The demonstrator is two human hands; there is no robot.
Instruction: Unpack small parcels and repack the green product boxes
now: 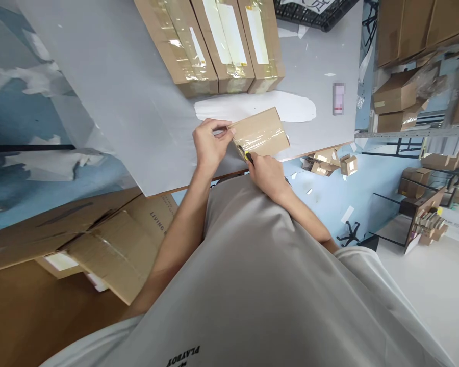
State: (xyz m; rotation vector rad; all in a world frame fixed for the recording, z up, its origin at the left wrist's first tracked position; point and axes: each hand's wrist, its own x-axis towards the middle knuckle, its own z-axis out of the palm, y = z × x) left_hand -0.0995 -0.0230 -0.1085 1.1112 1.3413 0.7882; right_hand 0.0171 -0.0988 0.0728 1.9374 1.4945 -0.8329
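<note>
A small brown cardboard box (260, 130) with shiny clear tape on it lies at the table's front edge. My left hand (211, 142) pinches the left end of this box between thumb and fingers. Wrapped in my right hand (268, 176) is a yellow and black box cutter (248, 155), its tip against the lower left corner of the box. How far the blade is out is too small to tell. Just behind the box, a long strip of white paper (298, 106) lies on the grey table (118, 76).
Three taped cartons (233, 71) with white labels stand side by side at the back. A black plastic crate (321, 20) sits right of them, and a small pink item (338, 99) lies near the right edge. Large cartons (118, 244) stand at my left; small boxes (323, 162) lie on the blue floor.
</note>
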